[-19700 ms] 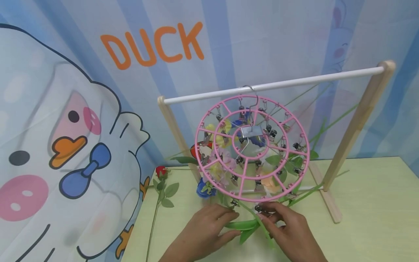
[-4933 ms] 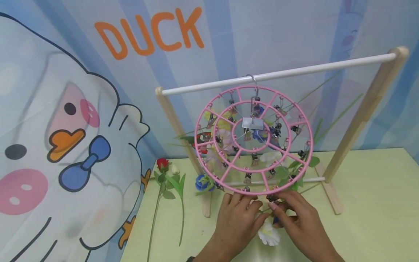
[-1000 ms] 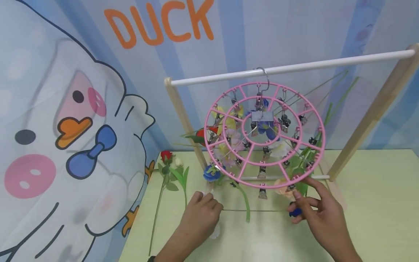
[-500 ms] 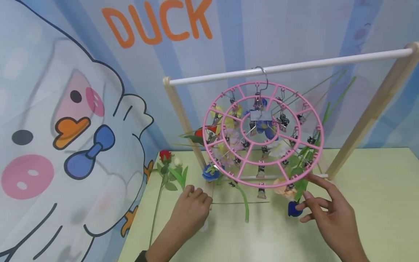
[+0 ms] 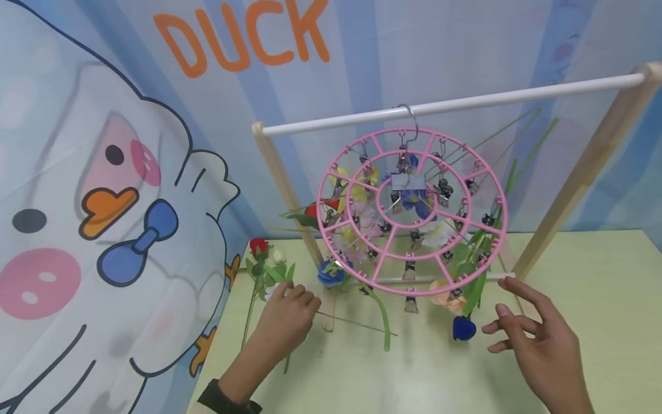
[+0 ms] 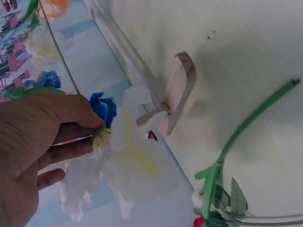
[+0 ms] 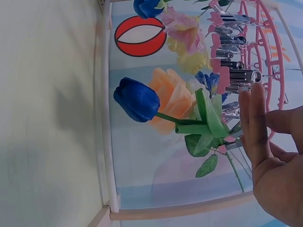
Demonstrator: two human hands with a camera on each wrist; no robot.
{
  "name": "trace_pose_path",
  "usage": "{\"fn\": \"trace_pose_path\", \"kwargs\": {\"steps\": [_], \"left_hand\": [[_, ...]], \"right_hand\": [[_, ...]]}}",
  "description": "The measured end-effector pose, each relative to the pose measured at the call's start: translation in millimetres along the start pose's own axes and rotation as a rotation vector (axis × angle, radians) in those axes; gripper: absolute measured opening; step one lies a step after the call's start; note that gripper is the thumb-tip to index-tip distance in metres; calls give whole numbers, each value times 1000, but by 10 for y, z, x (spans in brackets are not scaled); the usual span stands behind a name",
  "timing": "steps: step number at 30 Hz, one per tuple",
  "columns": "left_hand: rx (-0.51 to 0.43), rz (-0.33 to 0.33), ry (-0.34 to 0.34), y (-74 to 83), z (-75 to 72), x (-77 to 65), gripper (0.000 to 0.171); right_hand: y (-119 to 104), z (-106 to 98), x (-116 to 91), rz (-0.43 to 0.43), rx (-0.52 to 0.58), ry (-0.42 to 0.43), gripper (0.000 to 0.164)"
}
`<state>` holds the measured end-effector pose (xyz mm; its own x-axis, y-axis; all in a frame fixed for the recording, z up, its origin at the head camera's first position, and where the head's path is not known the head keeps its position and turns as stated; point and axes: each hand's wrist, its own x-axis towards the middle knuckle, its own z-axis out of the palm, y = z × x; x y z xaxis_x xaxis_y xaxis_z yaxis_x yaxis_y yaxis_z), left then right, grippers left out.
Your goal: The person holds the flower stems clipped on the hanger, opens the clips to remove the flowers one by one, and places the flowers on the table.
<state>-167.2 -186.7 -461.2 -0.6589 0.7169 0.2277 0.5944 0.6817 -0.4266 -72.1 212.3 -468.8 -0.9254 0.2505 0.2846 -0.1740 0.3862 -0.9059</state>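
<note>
My left hand (image 5: 289,316) pinches a white flower (image 6: 142,161) just below its bloom, and its thin stem (image 5: 357,325) trails to the right. The fingers of my right hand (image 5: 543,339) are spread and hold nothing, beside the hanger's right front edge. A pink round clip hanger (image 5: 439,292) hangs from a white rod (image 5: 465,103). A blue tulip (image 7: 137,99) hangs head down at its front right, near a peach flower (image 7: 170,99). Yellow, pink, white and blue flowers hang among the clips, partly hidden by the rings.
On the table's left lie a red rose (image 5: 258,247) and a white tulip (image 5: 279,256). Wooden posts (image 5: 584,172) carry the rod. A bare clip (image 5: 411,305) hangs at the hanger's front. A green stem (image 5: 385,322) droops nearby. A printed curtain (image 5: 434,46) stands behind.
The left hand has moved left with the white flower, toward the flowers on the table. My right hand has let go of the clip and drawn away right, leaving the blue tulip hanging.
</note>
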Motion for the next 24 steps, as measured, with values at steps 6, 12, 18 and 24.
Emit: {"fn": "trace_pose_path", "kwargs": {"steps": [6,12,18,24], "left_hand": [[-18,-6,-46,-108,102,31,14],[-37,-2,-82,-221,189,65,16],[-33,23,-18,-359,365,75,17],[-57,30,7,-486,505,63,20]], "right_hand": [[31,-49,-13,34,-7,11,55],[67,-83,-31,75,-14,22,54],[78,-100,-40,116,-28,34,52],[79,-97,-52,158,-45,42,51]]}}
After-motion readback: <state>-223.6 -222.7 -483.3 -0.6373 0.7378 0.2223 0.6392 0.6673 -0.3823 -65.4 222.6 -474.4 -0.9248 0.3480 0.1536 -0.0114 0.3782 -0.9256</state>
